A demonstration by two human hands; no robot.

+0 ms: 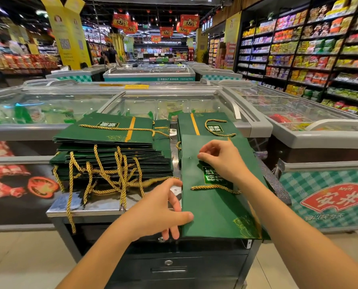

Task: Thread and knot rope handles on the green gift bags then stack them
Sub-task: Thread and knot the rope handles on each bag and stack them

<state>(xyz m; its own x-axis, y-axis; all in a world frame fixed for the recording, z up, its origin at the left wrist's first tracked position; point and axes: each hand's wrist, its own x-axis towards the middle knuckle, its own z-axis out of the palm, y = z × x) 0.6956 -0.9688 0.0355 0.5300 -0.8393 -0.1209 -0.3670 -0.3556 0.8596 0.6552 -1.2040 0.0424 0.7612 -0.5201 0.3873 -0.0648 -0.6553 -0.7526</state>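
Observation:
A flat green gift bag (213,209) lies in front of me on a metal counter (103,203), with a gold rope handle (214,187) across it. My left hand (163,207) grips the bag's left edge, thumb on top and fingers underneath. My right hand (220,157) rests near the bag's top, fingertips curled by a punched hole (189,158). A tall stack of green bags (111,151) with hanging gold ropes sits to the left. Another bag with a rope handle (209,126) lies behind.
Glass-topped chest freezers (153,105) stand behind and to the right of the counter. Black drawers (174,268) sit under the counter. Snack shelves (320,59) line the right aisle. People stand far back in the store.

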